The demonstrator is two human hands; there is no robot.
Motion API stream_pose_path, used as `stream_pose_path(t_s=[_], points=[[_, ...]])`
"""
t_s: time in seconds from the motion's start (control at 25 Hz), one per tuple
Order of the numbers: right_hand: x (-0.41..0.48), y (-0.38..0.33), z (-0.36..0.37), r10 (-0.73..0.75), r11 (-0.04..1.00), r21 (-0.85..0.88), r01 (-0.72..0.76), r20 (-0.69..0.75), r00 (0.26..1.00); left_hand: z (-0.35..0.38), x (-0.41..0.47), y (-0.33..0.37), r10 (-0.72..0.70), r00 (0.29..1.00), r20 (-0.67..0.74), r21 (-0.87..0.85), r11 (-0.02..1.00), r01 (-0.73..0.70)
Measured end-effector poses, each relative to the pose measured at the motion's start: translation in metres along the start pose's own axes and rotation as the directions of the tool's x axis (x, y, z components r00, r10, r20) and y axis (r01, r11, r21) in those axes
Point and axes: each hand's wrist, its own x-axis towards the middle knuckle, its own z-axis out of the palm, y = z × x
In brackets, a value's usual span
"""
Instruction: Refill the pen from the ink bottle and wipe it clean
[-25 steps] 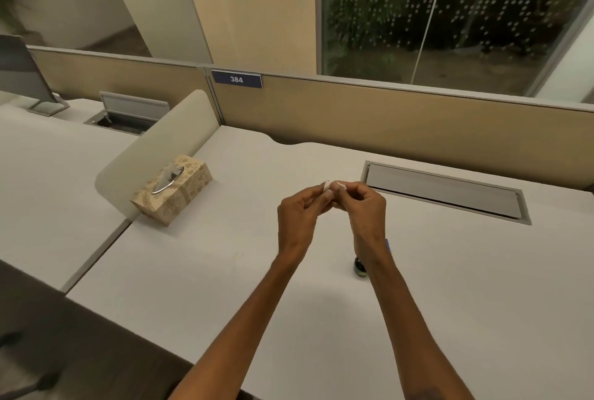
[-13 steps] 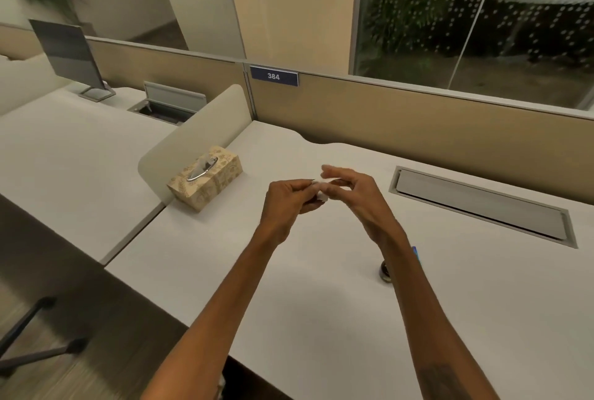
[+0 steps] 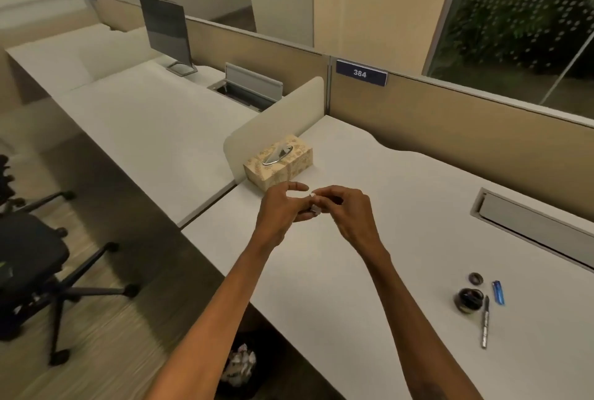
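Both hands meet above the white desk, just in front of the tissue box. My left hand and my right hand together pinch a small crumpled piece of white tissue between their fingertips. Far to the right on the desk stands the open ink bottle, with its dark cap lying behind it. The silver pen lies beside the bottle, and a small blue object lies next to it.
A low divider separates this desk from the neighbouring one, which holds a monitor. A cable hatch is set into the desk at right. A bin with crumpled tissues stands under the desk; an office chair is at left.
The view has swung left and down, so the bottle, cap and pen now show at right. Both hands have stayed together, working the tissue near the tissue box.
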Motion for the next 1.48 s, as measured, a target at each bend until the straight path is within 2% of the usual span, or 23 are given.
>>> stream_pose_path(t_s=[0.08, 0.16, 0.36, 0.64, 0.72, 0.8, 0.92, 1.2, 1.36, 1.48], points=[[0.001, -0.008, 0.035, -0.011, 1.000, -0.020, 0.013, 0.067, 0.998, -0.033, 0.005, -0.010, 0.032, 0.994, -0.106, 0.100, 0.995, -0.021], [0.001, -0.015, 0.066, -0.042, 0.998, -0.045, 0.046, 0.086, 0.995, -0.064, 0.007, -0.019, 0.024, 0.991, -0.134, 0.148, 0.989, -0.004], [-0.002, -0.022, 0.139, -0.077, 0.985, -0.144, 0.100, 0.156, 0.985, -0.139, 0.001, -0.034, -0.126, 0.992, -0.022, 0.198, 0.972, 0.127], [-0.021, -0.026, 0.235, -0.023, 0.976, -0.201, 0.087, 0.299, 0.954, -0.217, -0.017, -0.082, -0.311, 0.950, -0.019, 0.282, 0.910, 0.304], [-0.028, -0.018, 0.257, 0.024, 0.976, -0.208, 0.066, 0.405, 0.914, -0.236, -0.019, -0.109, -0.375, 0.922, -0.100, 0.282, 0.878, 0.388], [-0.036, -0.007, 0.280, 0.116, 0.971, -0.239, 0.008, 0.499, 0.859, -0.251, -0.023, -0.144, -0.394, 0.881, -0.262, 0.250, 0.854, 0.456], [-0.046, 0.013, 0.313, 0.275, 0.933, -0.351, -0.082, 0.547, 0.791, -0.272, -0.032, -0.194, -0.403, 0.804, -0.437, 0.234, 0.812, 0.534], [-0.072, 0.049, 0.363, 0.440, 0.820, -0.572, -0.027, 0.600, 0.668, -0.302, -0.057, -0.278, -0.555, 0.704, -0.444, 0.170, 0.719, 0.674], [-0.087, 0.061, 0.376, 0.475, 0.795, -0.607, 0.014, 0.636, 0.607, -0.311, -0.070, -0.299, -0.572, 0.680, -0.458, 0.173, 0.693, 0.700], [-0.088, 0.065, 0.386, 0.443, 0.829, -0.559, 0.030, 0.688, 0.575, -0.312, -0.074, -0.305, -0.563, 0.672, -0.481, 0.153, 0.701, 0.697]])
